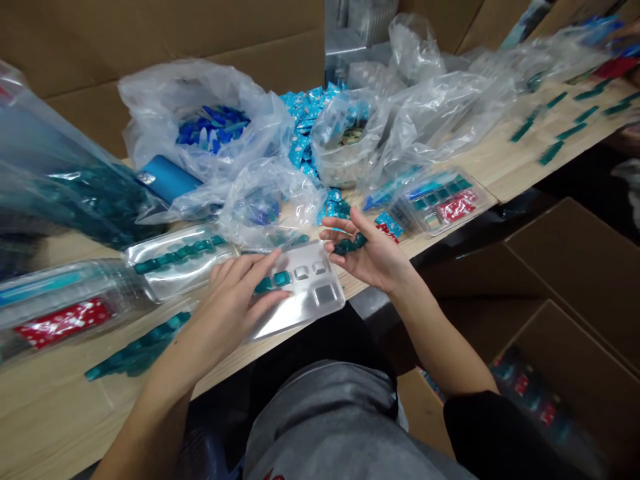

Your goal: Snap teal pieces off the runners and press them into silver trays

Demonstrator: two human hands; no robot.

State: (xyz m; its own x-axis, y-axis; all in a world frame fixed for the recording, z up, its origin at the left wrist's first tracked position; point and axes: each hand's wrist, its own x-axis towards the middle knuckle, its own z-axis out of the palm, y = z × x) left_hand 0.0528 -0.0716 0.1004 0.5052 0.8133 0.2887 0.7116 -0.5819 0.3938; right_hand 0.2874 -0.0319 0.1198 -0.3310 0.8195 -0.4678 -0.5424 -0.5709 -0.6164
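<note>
While resting the left hand (240,285) on a clear plastic tray (303,310) at the edge of a wooden table (55,413), with thumb and forefinger apart, cups a knobbly, dark green strip (350,245) in the right hand (375,257), with fingers curled around it; tilts the strip's long axis slightly up to the right. Cannot tell any grip in the left. Shows the tray slanting up rightward, lengthwise roughly along the table edge, with glossy green blocks (281,278) in rounded, moulded pockets. Beyond, shows thin, crinkled plastic bags (260,127), including one full of slender blue pieces (213,127).
</note>
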